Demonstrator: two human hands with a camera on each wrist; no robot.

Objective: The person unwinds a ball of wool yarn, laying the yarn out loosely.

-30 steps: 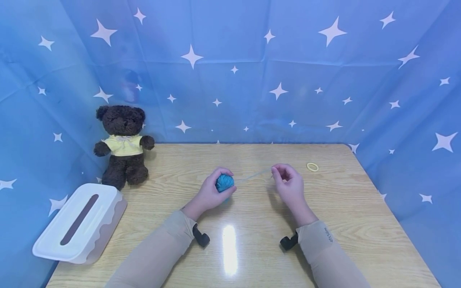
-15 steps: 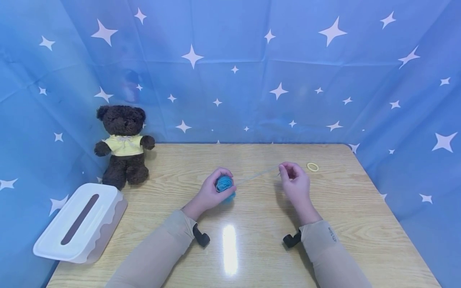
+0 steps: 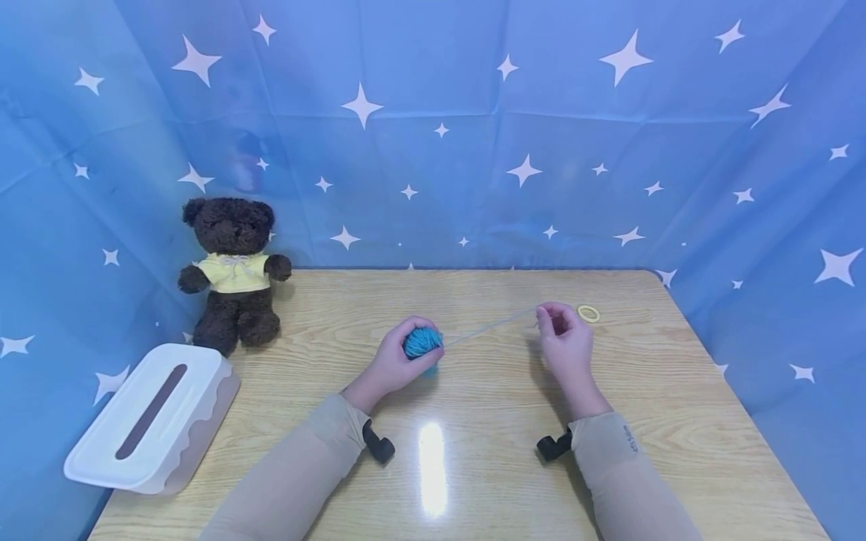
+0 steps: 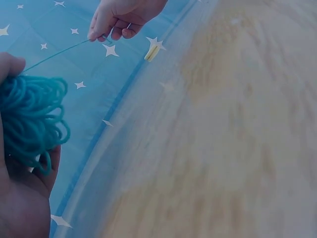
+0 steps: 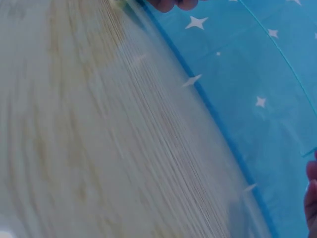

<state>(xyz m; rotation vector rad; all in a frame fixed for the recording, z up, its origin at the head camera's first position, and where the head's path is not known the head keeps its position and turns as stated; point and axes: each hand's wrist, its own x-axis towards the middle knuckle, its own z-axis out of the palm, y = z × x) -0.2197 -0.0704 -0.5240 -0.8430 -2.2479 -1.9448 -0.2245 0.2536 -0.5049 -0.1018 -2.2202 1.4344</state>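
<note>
— Hands?
— Left hand (image 3: pixel 398 357) grips yarn ball (image 3: pixel 422 342) over mid desk (image 3: pixel 480 406); right hand (image 3: pixel 568 342) pinches its strand (image 3: pixel 494 325).
— Beyond?
— Wood-grain top, yellow ring (image 3: pixel 590 321) near right hand; teddy bear (image 3: pixel 235 274), slotted box (image 3: pixel 171 418) at left; starry blue curtain (image 3: pixel 460 180) behind.

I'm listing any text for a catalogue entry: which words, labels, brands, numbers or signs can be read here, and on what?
None can be read for certain.
Beige fabric right sleeve: small dark lettering near the cuff, too small and blurred to read.
No lettering is visible on the white slotted plastic box, the teal yarn bundle or the blue cloth backdrop, which shows only white stars.
</note>
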